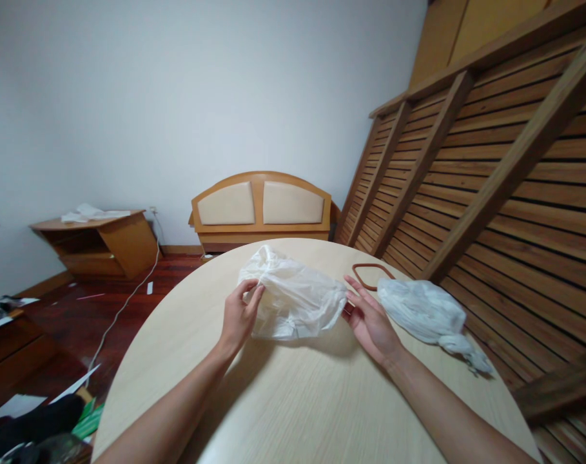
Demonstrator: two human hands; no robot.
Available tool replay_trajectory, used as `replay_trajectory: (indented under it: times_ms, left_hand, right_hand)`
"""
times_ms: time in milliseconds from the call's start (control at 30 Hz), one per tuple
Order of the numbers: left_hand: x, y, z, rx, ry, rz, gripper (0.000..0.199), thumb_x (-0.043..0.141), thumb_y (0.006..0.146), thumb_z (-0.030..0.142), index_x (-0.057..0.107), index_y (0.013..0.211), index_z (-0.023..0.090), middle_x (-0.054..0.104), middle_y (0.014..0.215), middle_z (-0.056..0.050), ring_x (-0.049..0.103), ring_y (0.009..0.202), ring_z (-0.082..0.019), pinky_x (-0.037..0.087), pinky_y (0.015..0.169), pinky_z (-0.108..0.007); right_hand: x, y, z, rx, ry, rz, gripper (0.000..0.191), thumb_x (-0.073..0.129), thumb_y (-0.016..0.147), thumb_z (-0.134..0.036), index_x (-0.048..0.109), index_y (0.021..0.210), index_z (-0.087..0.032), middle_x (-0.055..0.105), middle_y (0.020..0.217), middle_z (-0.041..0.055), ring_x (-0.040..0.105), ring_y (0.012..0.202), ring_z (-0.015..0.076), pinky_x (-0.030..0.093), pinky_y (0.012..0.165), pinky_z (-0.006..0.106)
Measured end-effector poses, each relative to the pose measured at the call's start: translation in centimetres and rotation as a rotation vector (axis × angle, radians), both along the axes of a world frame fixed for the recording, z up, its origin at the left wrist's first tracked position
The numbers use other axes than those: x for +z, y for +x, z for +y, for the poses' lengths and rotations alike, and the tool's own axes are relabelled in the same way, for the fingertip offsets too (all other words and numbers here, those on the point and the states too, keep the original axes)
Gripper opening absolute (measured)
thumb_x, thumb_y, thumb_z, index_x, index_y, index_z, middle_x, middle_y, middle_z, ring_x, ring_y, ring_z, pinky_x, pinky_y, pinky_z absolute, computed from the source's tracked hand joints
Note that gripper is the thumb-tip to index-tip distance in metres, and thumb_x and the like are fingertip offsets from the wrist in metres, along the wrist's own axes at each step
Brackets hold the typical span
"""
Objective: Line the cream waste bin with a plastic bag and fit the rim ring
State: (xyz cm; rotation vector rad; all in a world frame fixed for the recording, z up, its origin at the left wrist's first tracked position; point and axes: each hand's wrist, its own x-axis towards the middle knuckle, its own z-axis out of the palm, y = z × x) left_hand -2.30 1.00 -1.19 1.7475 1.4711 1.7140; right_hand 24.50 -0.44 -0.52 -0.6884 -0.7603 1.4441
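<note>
A thin, translucent white plastic bag (pixel 297 299) is stretched between my two hands just over the round table (pixel 293 399). My left hand (pixel 242 312) pinches the bag near its gathered upper left end, thumb against fingers. At the bag's right end is my right hand (pixel 370 322), palm turned inward, its fingers partly extended and touching the plastic. Whether those fingertips grip the edge is hard to make out. To the right of my right hand lies a second, knotted white plastic bag (pixel 421 309) with something bulky inside.
Behind the knotted bag rests a brown rounded ring-shaped frame (pixel 355 274). A slatted wooden panel (pixel 496 174) leans along the right side. Beyond the table stands a headboard (pixel 261 206); a low cabinet (pixel 123 248) and a white cable (pixel 123 309) are at left.
</note>
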Motion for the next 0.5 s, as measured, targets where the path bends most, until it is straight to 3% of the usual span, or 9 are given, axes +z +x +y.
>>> replay_trajectory:
  times_ms: [333, 500]
  left_hand:
    - [0.5, 0.2, -0.3, -0.014, 0.009, -0.014, 0.028, 0.063, 0.086, 0.045, 0.072, 0.091, 0.019, 0.077, 0.091, -0.006, 0.071, 0.088, -0.022, 0.054, 0.084, -0.031]
    - [0.9, 0.2, -0.5, -0.001, 0.040, -0.020, 0.029, 0.063, 0.087, 0.045, 0.073, 0.093, 0.019, 0.077, 0.093, -0.006, 0.071, 0.091, -0.022, 0.054, 0.086, -0.031]
  right_hand:
    - [0.3, 0.6, 0.5, -0.140, 0.024, -0.026, 0.059, 0.091, 0.066, -0.036, 0.064, 0.119, -0.034, 0.070, 0.087, -0.0063, 0.064, 0.077, 0.0113, 0.053, 0.067, 0.019]
    - [-0.1, 1.2, 1.1, -0.088, -0.048, -0.072, 0.056, 0.092, 0.062, -0.033, 0.066, 0.111, -0.029, 0.072, 0.087, -0.0047, 0.064, 0.074, 0.0116, 0.052, 0.064, 0.019]
